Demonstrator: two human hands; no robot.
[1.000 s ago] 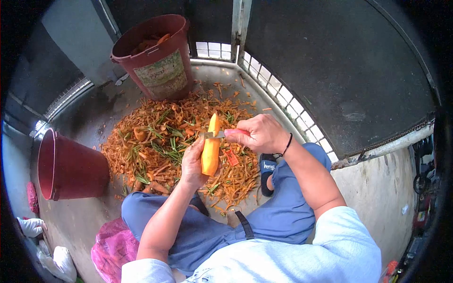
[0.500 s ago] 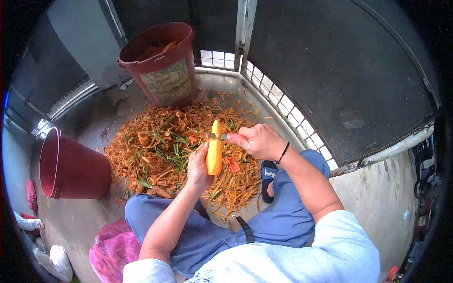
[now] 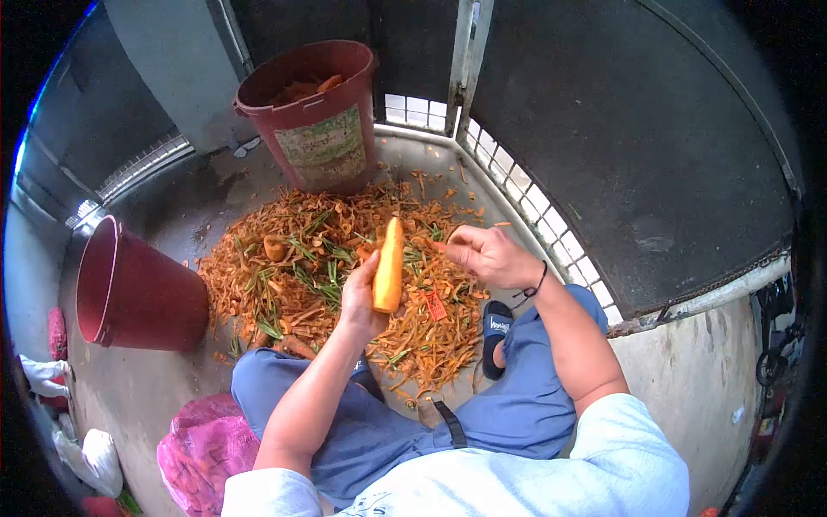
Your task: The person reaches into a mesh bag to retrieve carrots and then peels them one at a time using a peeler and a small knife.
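Note:
A peeled orange carrot [image 3: 389,269] points upward in my left hand [image 3: 360,297], whose fingers wrap its left side. My right hand [image 3: 493,257] is closed on a tool with a reddish handle [image 3: 440,247], to the right of the carrot and apart from it. The tool's blade is hard to make out against the peelings. Below both hands lies a wide heap of orange peelings [image 3: 250,237] with green stalks mixed in.
Behind the heap stands a dark red bucket [image 3: 323,142] with orange pieces inside. Another red bucket [image 3: 159,289] leans at the left. A pink mesh bag [image 3: 207,457] lies by my left knee, and white bags [image 3: 99,461] lie farther left. Dark panels [image 3: 620,155] border the floor.
My right hand with the tool has moved right, away from the carrot. The carrot now shows as one whole length, its upper part no longer crossed by the tool. The view has shifted slightly.

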